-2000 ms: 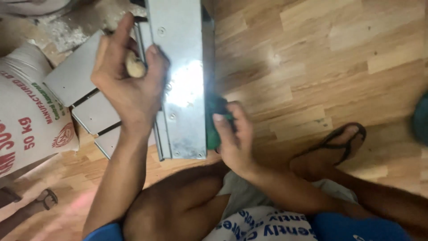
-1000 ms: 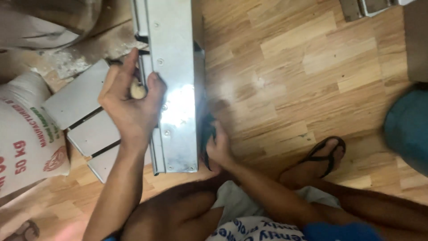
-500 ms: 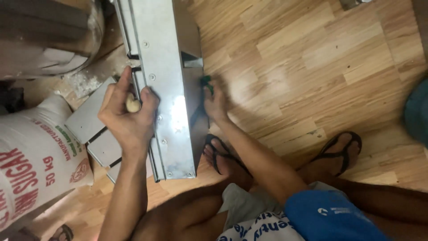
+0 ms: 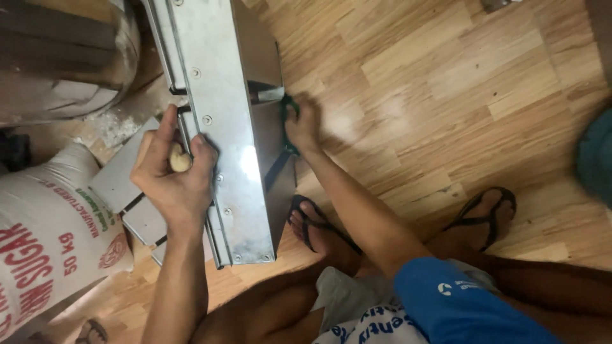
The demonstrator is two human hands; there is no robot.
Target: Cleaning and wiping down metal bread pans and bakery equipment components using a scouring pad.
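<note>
Your left hand curls tight around a small pale nut, pressed against the left edge of the shiny metal machine; your right hand reaches out along the machine's right side, fingers closed on a dark green handle; the machine stands on the wooden floor, between both hands.

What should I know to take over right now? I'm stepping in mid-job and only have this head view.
Left hand: fingers closed around a small pale rounded handle at the left edge of the metal box.
Right hand: at the box's right side, gripping something dark green; what it is cannot be told.
The box lies on the wooden floor, with grey flat panels under its left side and a printed white sack further left.
Done: both hands are on the box. Left: whatever the handle drives; no result shows.
</note>
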